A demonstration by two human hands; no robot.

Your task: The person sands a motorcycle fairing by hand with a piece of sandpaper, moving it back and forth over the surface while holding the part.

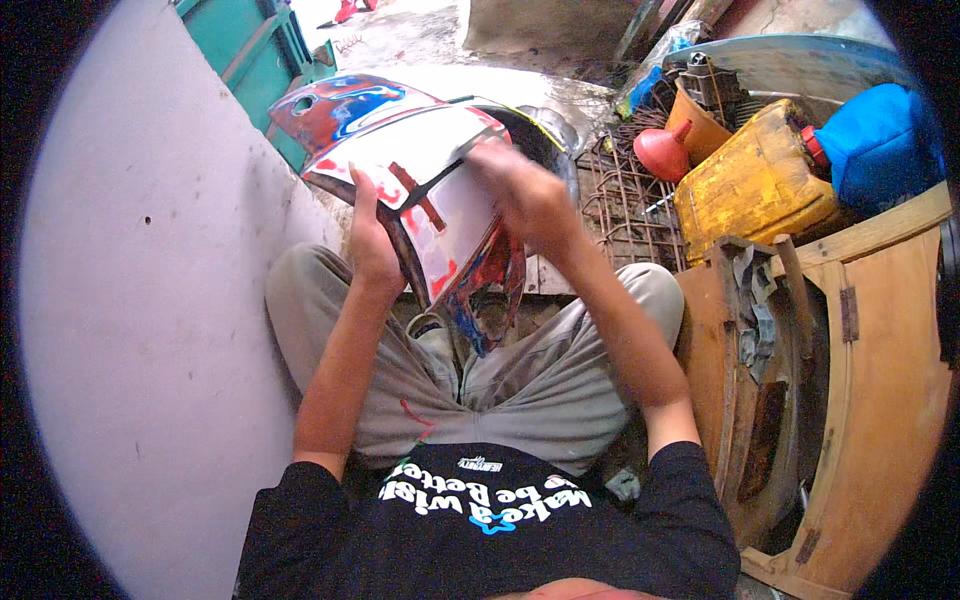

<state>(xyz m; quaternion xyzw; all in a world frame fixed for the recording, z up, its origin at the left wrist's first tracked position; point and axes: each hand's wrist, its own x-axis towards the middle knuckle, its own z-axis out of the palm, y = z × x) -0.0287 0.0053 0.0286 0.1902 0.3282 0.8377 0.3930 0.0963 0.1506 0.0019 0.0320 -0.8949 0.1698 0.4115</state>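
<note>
A curved plastic panel, like a motorcycle fairing (455, 205), stands tilted in front of my lap. Its white surface carries worn red and blue patches, a reddish-brown strip and a dark slanting line. My left hand (374, 245) grips its near left edge, thumb up along the face and the other fingers hidden behind. Against the upper right of the panel is my right hand (525, 195), blurred by motion. Its fingers look curled and pressed to the surface; anything under them is hidden.
A white wall (150, 280) rises close on my left, beside a teal door (250, 50). To the right are a rusty wire rack (625, 200), a red funnel (662, 152), a yellow jerrycan (755, 185), a blue container (880, 145) and a wooden cabinet (885, 330).
</note>
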